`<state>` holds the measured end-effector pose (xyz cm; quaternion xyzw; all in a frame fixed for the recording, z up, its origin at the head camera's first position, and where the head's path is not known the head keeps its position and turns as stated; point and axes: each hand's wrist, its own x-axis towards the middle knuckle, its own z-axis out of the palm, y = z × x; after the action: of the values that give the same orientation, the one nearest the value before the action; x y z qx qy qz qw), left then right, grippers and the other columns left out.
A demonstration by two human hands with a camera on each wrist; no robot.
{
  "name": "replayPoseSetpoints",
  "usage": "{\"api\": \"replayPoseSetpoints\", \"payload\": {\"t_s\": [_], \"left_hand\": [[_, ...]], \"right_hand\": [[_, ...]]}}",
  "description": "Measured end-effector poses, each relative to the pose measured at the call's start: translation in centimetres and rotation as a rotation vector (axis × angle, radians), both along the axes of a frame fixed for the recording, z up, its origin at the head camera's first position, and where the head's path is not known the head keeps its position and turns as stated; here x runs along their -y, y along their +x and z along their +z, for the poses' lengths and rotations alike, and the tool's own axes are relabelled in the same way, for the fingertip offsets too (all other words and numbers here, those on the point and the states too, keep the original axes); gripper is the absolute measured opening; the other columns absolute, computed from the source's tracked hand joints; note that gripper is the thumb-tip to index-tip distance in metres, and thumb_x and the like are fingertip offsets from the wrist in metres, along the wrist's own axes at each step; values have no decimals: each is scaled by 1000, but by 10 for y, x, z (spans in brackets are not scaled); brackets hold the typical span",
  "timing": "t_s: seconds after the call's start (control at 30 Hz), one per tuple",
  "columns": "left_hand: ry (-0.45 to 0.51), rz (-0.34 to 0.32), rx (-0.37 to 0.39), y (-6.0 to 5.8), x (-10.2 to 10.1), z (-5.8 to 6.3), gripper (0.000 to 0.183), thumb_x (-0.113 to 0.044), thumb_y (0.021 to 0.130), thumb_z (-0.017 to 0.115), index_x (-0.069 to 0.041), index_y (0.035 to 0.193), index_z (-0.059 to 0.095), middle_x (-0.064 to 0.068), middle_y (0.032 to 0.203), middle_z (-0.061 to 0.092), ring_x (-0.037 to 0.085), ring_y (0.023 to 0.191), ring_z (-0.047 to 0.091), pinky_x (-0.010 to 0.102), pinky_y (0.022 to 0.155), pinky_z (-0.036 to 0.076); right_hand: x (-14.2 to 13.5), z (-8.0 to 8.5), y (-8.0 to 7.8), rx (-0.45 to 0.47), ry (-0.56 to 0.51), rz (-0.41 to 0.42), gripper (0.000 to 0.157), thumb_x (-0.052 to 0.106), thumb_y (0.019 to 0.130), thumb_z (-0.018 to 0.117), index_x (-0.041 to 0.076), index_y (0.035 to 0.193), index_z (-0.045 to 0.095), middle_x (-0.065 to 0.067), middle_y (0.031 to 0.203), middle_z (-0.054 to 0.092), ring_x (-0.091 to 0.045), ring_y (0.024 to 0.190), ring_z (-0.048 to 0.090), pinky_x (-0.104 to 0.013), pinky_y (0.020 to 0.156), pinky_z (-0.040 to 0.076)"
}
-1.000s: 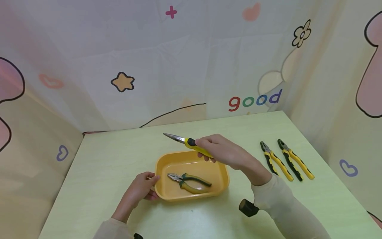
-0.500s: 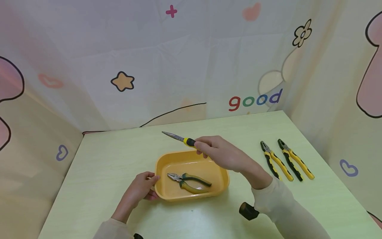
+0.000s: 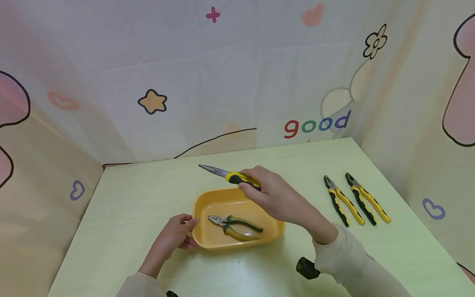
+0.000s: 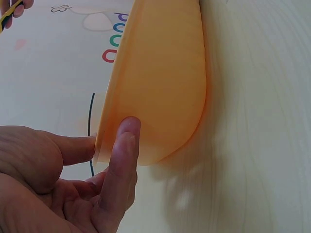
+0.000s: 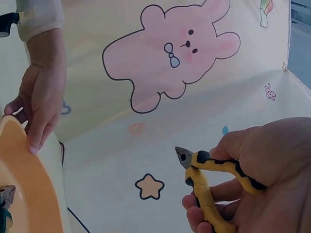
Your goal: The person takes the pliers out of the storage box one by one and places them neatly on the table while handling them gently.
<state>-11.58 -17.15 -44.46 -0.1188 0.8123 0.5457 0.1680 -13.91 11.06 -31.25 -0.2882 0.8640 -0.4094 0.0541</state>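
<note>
My left hand (image 3: 174, 233) pinches the left end of a yellow plastic tray (image 3: 237, 246), thumb over the rim and fingers against the outer wall. Inside the tray lie combination pliers (image 3: 237, 235) with green and yellow handles, nose to the left. Above the tray's far side, my right hand (image 3: 272, 197) grips needle-nose pliers (image 3: 243, 180) with yellow and black handles. Their slim nose points left. In the right wrist view, the handles of these pliers (image 5: 206, 201) are spread, with the thumb along one and fingers round the other.
Two more yellow-and-black pliers, one nearer the tray (image 3: 349, 206) and one farther right (image 3: 374, 205), lie side by side on the pale green table (image 3: 126, 198). Printed curtains (image 3: 222, 82) stand behind the table and at its sides.
My right hand has turned and shifted slightly, so more of the needle-nose pliers' handles shows, and their tip sits a little farther left. The left hand and tray have stayed put.
</note>
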Motion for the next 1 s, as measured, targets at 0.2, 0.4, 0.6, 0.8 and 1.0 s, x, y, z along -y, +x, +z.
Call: {"api": "replayPoseSetpoints", "payload": {"t_s": [0.2, 0.4, 0.6, 0.8, 1.0], "left_hand": [[-4, 3, 8, -1, 0, 0, 38, -16, 107, 56, 11, 134, 53, 19, 96, 64, 18, 57, 63, 31, 54, 61], [-8, 5, 15, -1, -1, 0, 38, -17, 107, 57, 10, 133, 54, 18, 95, 64, 18, 57, 63, 31, 54, 61], [-9, 2, 11, -1, 0, 1, 38, -17, 107, 57, 11, 133, 53, 18, 95, 64, 18, 57, 63, 31, 54, 61], [-11, 3, 13, -1, 0, 1, 38, -16, 107, 56, 10, 133, 53, 19, 96, 64, 18, 58, 63, 31, 55, 61], [-12, 3, 17, -2, 0, 1, 38, -17, 107, 56, 10, 134, 53, 19, 96, 63, 18, 58, 63, 31, 55, 61]], "right_hand": [[2, -1, 4, -103, 11, 7, 34, 21, 105, 60, 2, 134, 62, -5, 107, 60, -19, 89, 52, -31, 71, 49], [3, -1, 8, -153, 31, 15, 42, 20, 101, 67, 0, 137, 60, -7, 114, 61, -21, 96, 54, -35, 81, 54], [4, -3, 9, -202, 38, 20, 44, 18, 97, 74, 0, 136, 61, -6, 114, 61, -20, 98, 55, -38, 82, 56], [6, -7, 9, -379, 94, 20, 44, 19, 95, 77, -2, 131, 63, -8, 112, 64, -21, 99, 57, -35, 83, 55], [9, -9, 10, -521, 147, 4, 44, 20, 93, 78, -4, 127, 65, -11, 110, 64, -23, 99, 56, -35, 81, 54]]}}
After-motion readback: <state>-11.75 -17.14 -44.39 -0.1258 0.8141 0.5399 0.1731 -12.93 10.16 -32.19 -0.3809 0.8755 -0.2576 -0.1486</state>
